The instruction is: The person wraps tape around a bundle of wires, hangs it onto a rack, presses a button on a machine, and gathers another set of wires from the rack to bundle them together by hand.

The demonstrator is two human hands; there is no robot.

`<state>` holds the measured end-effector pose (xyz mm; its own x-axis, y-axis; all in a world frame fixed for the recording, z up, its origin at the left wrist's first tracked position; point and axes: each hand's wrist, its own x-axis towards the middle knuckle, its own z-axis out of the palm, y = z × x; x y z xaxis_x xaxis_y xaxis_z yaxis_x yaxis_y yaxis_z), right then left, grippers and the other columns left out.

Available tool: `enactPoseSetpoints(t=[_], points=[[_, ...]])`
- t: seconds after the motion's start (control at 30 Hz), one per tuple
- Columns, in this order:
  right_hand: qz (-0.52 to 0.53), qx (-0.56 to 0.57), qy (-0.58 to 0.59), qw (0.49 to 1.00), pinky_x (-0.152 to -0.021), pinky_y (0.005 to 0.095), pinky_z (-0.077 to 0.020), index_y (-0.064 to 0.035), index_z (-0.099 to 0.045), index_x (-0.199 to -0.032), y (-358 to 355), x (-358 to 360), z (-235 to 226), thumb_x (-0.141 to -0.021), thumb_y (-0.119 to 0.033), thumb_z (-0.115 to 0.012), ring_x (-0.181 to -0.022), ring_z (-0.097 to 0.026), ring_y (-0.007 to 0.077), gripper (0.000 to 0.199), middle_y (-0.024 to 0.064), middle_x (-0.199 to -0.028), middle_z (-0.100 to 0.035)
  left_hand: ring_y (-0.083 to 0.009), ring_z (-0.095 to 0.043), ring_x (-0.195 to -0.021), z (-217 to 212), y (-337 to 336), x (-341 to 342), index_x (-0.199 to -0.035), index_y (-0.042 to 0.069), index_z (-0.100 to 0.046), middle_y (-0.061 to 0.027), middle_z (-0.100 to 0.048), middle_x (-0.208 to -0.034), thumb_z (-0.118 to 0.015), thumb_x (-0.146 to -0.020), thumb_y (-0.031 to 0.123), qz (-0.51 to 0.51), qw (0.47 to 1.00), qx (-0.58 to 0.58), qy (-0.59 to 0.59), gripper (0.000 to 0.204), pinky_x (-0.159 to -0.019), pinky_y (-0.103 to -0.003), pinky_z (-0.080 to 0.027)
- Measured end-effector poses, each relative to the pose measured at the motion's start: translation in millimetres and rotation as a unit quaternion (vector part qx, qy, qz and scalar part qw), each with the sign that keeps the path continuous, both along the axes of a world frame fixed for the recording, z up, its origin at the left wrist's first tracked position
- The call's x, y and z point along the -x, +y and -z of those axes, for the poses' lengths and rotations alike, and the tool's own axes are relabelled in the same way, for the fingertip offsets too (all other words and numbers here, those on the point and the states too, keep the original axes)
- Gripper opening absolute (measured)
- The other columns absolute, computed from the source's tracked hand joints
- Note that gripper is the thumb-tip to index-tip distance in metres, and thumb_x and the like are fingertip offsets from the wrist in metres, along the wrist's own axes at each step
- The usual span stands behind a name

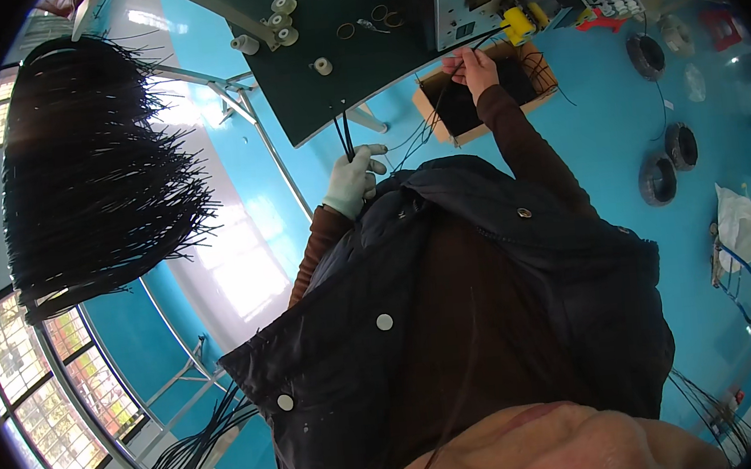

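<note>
Head view: left grip [353,181] and right grip [475,70] pinch black cables [348,137] outside table edge [376,91]

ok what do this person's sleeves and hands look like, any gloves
The long, dark brown fabric left sleeve bunches in folds; the matching dark brown right sleeve looks smoother. The left hand wears a pale, whitish glove; the right hand looks ungloved.

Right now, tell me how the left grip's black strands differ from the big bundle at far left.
The black strands are few; the big bundle is a thick mass. The black strands sit in the left grip; the big bundle is apart. The black strands point toward the bench; the big bundle's ends fan rightward in the picture. Both are black, with loose ends.
</note>
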<state>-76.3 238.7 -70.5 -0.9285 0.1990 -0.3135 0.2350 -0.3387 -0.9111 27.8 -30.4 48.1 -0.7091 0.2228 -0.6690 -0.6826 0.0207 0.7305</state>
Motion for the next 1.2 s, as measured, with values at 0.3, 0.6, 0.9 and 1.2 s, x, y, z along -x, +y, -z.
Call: enactPoseSetpoints(t=[0.3, 0.6, 0.9, 1.2], points=[[-0.028, -0.061, 0.006, 0.998, -0.060, 0.0242, -0.0464, -0.0027, -0.054, -0.094, -20.6, -18.3, 0.9, -0.093, -0.027, -0.041, -0.070, -0.063, 0.0132, 0.027, 0.0076, -0.084, -0.066, -0.0064, -0.042, -0.046, 4.2, -3.5, 8.5, -0.108, 0.000, -0.054, -0.0074, -0.054, -0.079, -0.038, -0.092, 0.025, 0.021, 0.999, -0.004, 0.050, 0.033, -0.042, -0.020, -0.037], [-0.454, -0.237, 0.159, 0.844, -0.069, 0.0382, -0.0475, -0.0035, -0.052, -0.095, -98.8, -86.2, -33.4, -0.091, -0.023, -0.041, -0.074, -0.063, 0.0298, 0.023, 0.0118, -0.077, -0.064, -0.0192, -0.050, -0.106, 15.3, 7.3, 11.7, -0.120, 0.002, -0.050, -0.0092, -0.053, -0.116, -0.040, -0.093, 0.032, -0.046, 0.994, 0.034, 0.092, 0.041, -0.081, -0.033, -0.044], [-0.501, -0.245, 0.185, 0.809, -0.069, 0.0398, -0.0464, -0.0053, -0.055, -0.095, -112.0, -81.4, -44.8, -0.088, -0.026, -0.047, -0.077, -0.061, 0.0310, 0.024, 0.0116, -0.079, -0.063, -0.0202, -0.057, -0.097, 31.5, -0.2, 10.0, -0.110, -0.005, -0.053, -0.0136, -0.060, -0.104, -0.038, -0.095, 0.027, 0.004, 0.985, 0.004, 0.174, 0.038, -0.081, -0.031, -0.046], [-0.070, -0.128, -0.049, 0.988, -0.062, 0.0271, -0.0480, -0.0013, -0.055, -0.103, -26.9, -33.8, 28.2, -0.078, -0.021, -0.063, -0.074, -0.059, 0.0129, 0.033, 0.0063, -0.083, -0.061, -0.0069, -0.041, -0.044, 9.4, -4.0, 2.5, -0.106, 0.000, -0.055, -0.0006, -0.046, -0.062, -0.039, -0.094, 0.023, -0.135, 0.971, -0.002, 0.196, 0.030, -0.042, -0.022, -0.037]])
